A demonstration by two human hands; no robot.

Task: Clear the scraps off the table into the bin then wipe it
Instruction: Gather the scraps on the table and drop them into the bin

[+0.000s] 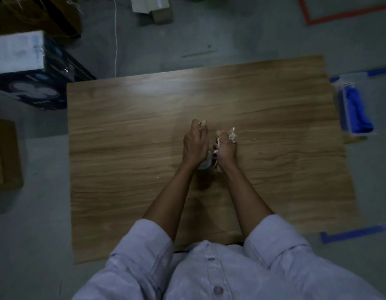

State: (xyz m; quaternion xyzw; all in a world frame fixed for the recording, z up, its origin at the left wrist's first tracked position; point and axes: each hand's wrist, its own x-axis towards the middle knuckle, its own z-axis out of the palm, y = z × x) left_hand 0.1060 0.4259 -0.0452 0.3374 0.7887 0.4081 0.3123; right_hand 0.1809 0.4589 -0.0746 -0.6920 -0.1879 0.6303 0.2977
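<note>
Wooden surface (123, 137): we gather the scraps (232, 135).
Our left hand (195, 146) and right hand (226, 150) each clutch crumpled bits; next we should carry them to the bin.

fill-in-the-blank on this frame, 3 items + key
1. The cloth inside the clear bin is ___.
2. That bin stands beside the table's ___ edge.
3. The left hand and right hand both grip scraps; one small loose scrap lies nearest the ___ hand.
Missing words: blue; right; right.
</note>
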